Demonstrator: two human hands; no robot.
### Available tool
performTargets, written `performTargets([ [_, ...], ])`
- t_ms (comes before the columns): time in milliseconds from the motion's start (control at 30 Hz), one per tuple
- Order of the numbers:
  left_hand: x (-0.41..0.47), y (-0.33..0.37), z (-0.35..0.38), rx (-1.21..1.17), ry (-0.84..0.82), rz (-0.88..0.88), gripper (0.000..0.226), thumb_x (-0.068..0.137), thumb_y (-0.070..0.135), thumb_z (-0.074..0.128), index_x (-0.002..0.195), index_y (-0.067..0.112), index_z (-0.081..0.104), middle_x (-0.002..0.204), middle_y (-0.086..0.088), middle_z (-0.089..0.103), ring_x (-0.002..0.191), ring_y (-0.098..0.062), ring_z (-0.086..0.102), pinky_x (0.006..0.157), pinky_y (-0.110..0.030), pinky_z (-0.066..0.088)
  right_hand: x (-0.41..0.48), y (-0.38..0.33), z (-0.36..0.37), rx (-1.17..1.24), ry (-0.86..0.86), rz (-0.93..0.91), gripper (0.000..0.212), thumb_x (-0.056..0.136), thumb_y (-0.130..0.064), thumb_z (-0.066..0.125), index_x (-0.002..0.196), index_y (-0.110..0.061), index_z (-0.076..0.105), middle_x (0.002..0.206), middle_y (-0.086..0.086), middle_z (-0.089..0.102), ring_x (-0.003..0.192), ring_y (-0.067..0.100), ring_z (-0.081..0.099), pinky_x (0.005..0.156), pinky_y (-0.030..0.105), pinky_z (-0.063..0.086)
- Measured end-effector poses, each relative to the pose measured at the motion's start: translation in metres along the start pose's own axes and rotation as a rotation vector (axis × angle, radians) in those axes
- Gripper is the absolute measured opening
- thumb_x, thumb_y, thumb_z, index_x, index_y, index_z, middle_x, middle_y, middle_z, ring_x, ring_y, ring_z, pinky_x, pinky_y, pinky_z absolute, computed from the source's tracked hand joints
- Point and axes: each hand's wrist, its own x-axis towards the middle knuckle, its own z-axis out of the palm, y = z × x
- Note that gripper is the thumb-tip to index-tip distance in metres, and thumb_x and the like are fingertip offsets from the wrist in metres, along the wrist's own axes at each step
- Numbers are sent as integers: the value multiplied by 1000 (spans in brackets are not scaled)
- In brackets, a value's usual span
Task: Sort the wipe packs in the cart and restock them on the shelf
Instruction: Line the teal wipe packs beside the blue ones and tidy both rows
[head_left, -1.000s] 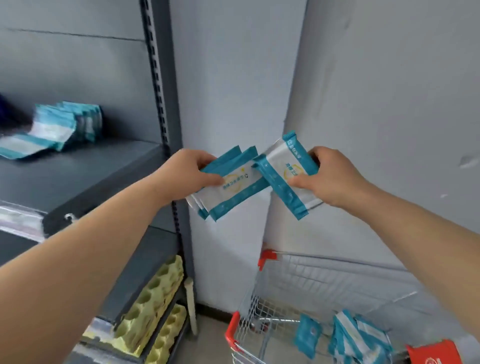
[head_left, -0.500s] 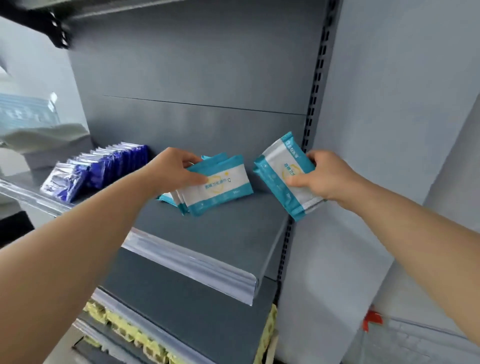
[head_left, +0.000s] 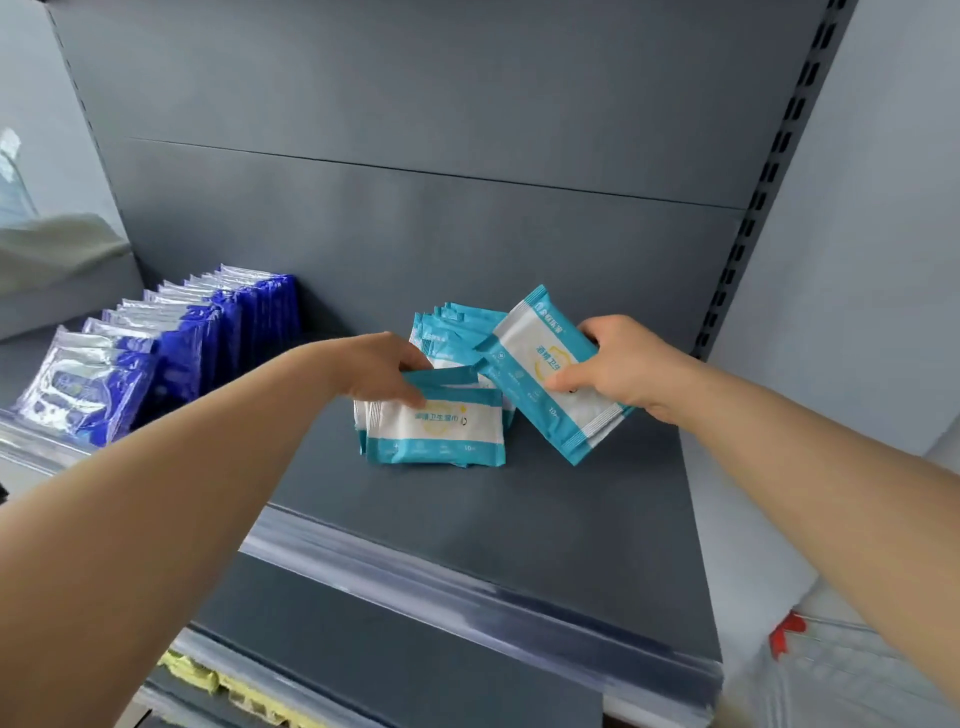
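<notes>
L hand (head_left: 384, 371) grips teal stack (head_left: 436, 431) on shelf (head_left: 545, 519); R hand (head_left: 623, 364) grips tilted teal pack (head_left: 550, 374); blue packs (head_left: 208, 332) at left.

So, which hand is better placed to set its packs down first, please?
Probably the left hand: its packs sit low at the shelf, right before the teal row; the right hand holds its pack tilted and higher.

Even, soft daylight, faint shadows, slight motion blur, wide-angle bowing toward the edges.
</notes>
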Motion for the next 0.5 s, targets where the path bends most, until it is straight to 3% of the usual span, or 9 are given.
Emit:
performTargets([
  [133, 9, -13, 4, 17, -126, -6, 69, 67, 59, 76, 127, 34, 54, 123, 14, 57, 112, -13, 54, 105, -39, 41, 12, -1, 5, -17, -3, 16, 29, 74, -19, 80, 97, -16, 62, 92, -2, 69, 78, 15, 69, 67, 32, 57],
  [300, 18, -14, -1, 61, -130, 87, 62, 61, 60, 80, 112, 34, 57, 108, 15, 61, 100, -12, 58, 92, -31, 48, 8, -2, 1, -61, -17, 72, 28, 74, -21, 81, 96, -17, 63, 91, -2, 72, 76, 14, 71, 65, 31, 58],
  [433, 32, -9, -5, 42, 69, 282, 51, 60, 44, 87, 99, 26, 59, 101, 7, 54, 89, -18, 55, 72, -28, 48, -3, -5, -5, -55, -27, 134, 29, 70, -19, 84, 94, -18, 67, 89, -2, 75, 78, 18, 73, 77, 41, 59],
  [500, 44, -11, -6, 5, 206, 352, 51, 60, 41, 88, 98, 28, 56, 105, 4, 44, 88, -18, 50, 68, -25, 42, -9, -8, 1, -60, -24, 155, 30, 68, -17, 85, 93, -19, 68, 88, -2, 75, 79, 18, 73, 77, 38, 59],
])
